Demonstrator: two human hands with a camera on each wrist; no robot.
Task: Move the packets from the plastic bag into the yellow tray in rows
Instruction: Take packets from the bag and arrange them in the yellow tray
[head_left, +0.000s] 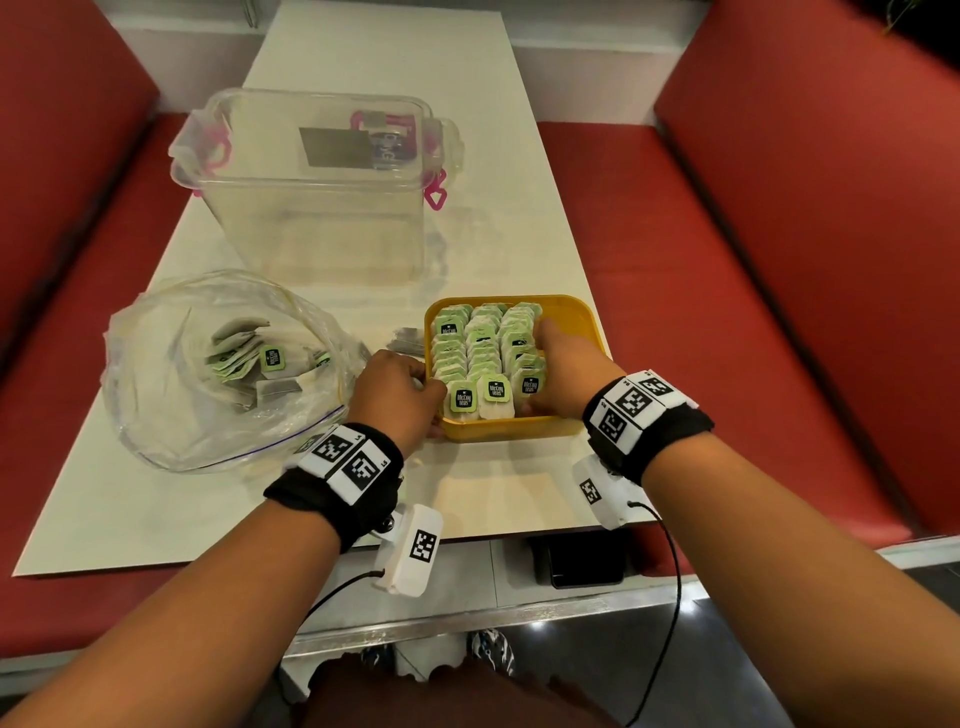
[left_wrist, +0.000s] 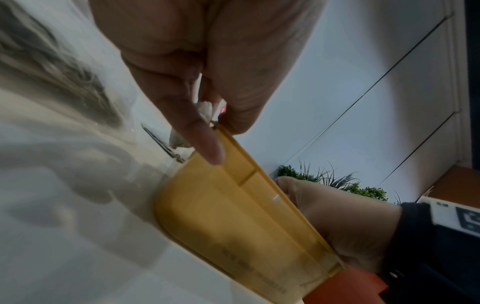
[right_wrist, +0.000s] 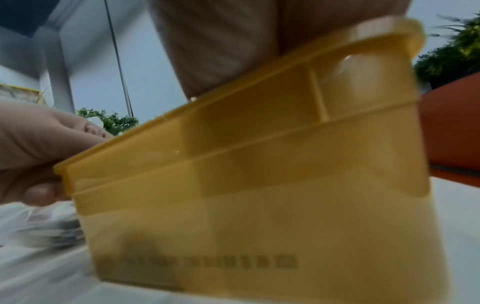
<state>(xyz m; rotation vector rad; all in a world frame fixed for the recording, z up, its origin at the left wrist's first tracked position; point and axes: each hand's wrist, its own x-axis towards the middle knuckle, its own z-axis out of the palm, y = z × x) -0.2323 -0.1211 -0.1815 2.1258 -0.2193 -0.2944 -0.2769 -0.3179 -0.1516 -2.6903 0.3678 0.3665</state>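
Observation:
The yellow tray (head_left: 571, 312) stands near the table's front edge with three rows of green-labelled tea packets (head_left: 485, 353) in it. My left hand (head_left: 434, 395) pinches the tray's near left rim; in the left wrist view one finger (left_wrist: 207, 148) lies on the outer wall of the tray (left_wrist: 233, 216) and the thumb hooks over the rim. My right hand (head_left: 543, 353) reaches inside the tray, fingers laid along the right row, holding nothing. The clear plastic bag (head_left: 156, 415) lies open to the left with several packets (head_left: 272, 360) inside. The right wrist view shows the tray wall (right_wrist: 259, 185) close up.
A clear plastic box (head_left: 322, 208) with pink clasps stands behind the bag and tray on the white table (head_left: 389, 78). A small grey item (head_left: 408, 340) lies just left of the tray. Red bench seats (head_left: 779, 260) flank the table.

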